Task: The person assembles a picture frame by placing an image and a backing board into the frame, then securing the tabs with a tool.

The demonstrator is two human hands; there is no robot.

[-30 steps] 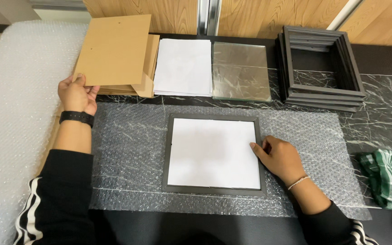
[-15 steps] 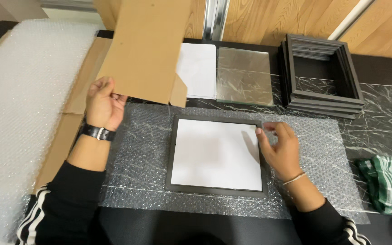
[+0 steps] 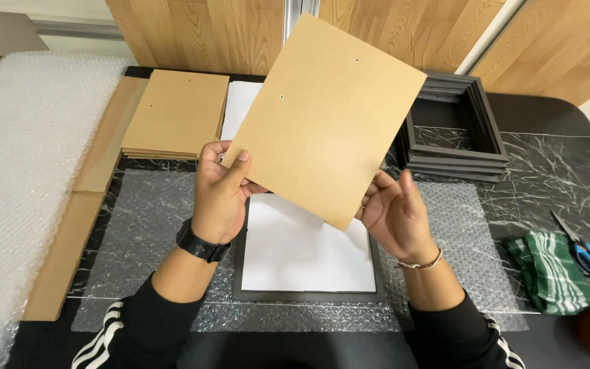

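Observation:
My left hand [image 3: 221, 191] grips the lower left corner of a brown backing board [image 3: 326, 116] with two small holes, held tilted above the table. My right hand [image 3: 394, 215] touches the board's lower right edge with fingers spread. Under the board lies a black picture frame [image 3: 306, 294] face down with a white sheet [image 3: 305, 256] in it, resting on a piece of bubble wrap [image 3: 151, 253]. The board hides the frame's upper part.
A stack of brown boards [image 3: 175, 113] and a white sheet pile [image 3: 238, 102] lie at the back. Stacked black frames [image 3: 459, 137] stand back right. A green striped cloth [image 3: 548, 270] and blue-handled scissors [image 3: 582, 246] lie right. A bubble wrap roll [image 3: 22, 157] fills the left.
My left hand lifted one brown board off the stack and brought it over the frame. My right hand left the frame's edge and rose to meet the board.

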